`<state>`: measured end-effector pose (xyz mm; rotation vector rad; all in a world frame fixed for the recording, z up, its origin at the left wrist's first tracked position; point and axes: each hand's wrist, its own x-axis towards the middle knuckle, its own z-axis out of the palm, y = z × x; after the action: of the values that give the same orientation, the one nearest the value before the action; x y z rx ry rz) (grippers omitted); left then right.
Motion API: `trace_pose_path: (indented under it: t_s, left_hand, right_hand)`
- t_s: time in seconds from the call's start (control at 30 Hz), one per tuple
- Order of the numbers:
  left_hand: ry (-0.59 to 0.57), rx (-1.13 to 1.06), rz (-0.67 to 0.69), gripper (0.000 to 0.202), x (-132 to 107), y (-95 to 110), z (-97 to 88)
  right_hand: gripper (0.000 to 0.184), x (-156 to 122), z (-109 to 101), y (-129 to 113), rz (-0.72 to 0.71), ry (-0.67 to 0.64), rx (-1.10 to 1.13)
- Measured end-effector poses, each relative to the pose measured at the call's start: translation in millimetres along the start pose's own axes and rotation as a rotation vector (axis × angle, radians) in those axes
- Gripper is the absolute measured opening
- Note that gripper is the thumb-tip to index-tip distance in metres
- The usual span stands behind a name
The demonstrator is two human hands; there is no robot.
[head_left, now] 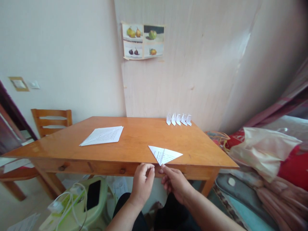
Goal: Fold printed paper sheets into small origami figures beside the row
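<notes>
A sheet of printed paper folded into a triangle point(166, 155) lies at the front edge of the wooden table, its point towards me. My right hand point(176, 181) pinches that near point between thumb and forefinger, the other fingers curled under. Just left of the paper, apart from it, is my left hand point(143, 179). Its fingers are curled, with the thumb close against the forefinger tip, and nothing shows in them. Farther back on the right stand several small folded paper figures point(178, 119) in a row. A stack of printed sheets point(103, 135) rests on the table's left half.
The wooden table point(134, 134) stands against the wall, with knobbed drawers under its front edge. A wooden chair point(51, 120) is at the left. Below, a green stool point(98, 205) bears a black phone point(93, 194) and white cables. Bags and cloth point(262, 150) crowd the right side.
</notes>
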<state>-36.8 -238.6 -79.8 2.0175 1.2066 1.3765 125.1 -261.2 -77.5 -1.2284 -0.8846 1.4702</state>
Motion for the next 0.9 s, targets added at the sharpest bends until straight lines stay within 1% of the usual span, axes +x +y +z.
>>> trace_pose_path:
  t_s: [0.1, 0.2, 0.27, 0.4, 0.5, 0.6, 0.7, 0.9]
  left_hand:
    - [-0.02, -0.145, -0.146, 0.023, -1.9, -9.3, 2.8]
    - [-0.061, -0.269, -0.246, 0.028, -2.7, -11.5, 4.2]
    - [-0.078, -0.33, -0.297, 0.031, -3.0, -9.8, 4.6]
    - [-0.11, -0.441, -0.38, 0.037, -3.4, -2.5, 5.7]
    - [-0.169, -0.559, -0.464, 0.04, -4.1, 1.6, 8.0]
    - [-0.205, -0.664, -0.546, 0.042, -5.5, 1.7, 11.4]
    - [-0.192, -0.741, -0.561, 0.04, -6.6, 2.1, 13.5]
    - [-0.137, -0.764, -0.491, 0.04, -4.8, 14.3, 8.0]
  right_hand:
    - [0.045, 8.0, 6.9, -3.1, 0.057, 0.022, 0.093]
    - [0.034, 12.1, 10.6, -4.5, 0.083, 0.062, 0.132]
    - [0.031, 11.8, 10.9, -2.8, 0.04, 0.07, 0.115]
    - [0.036, 6.4, 9.2, 3.4, -0.115, 0.056, -0.015]
    - [0.041, 0.9, 8.2, 6.7, -0.223, -0.022, -0.146]
    - [0.045, -3.6, 8.2, 8.6, -0.282, -0.095, -0.214]
    - [0.046, -6.5, 8.1, 9.7, -0.314, -0.12, -0.254]
    - [0.038, -10.5, 5.9, 9.3, -0.294, -0.083, -0.354]
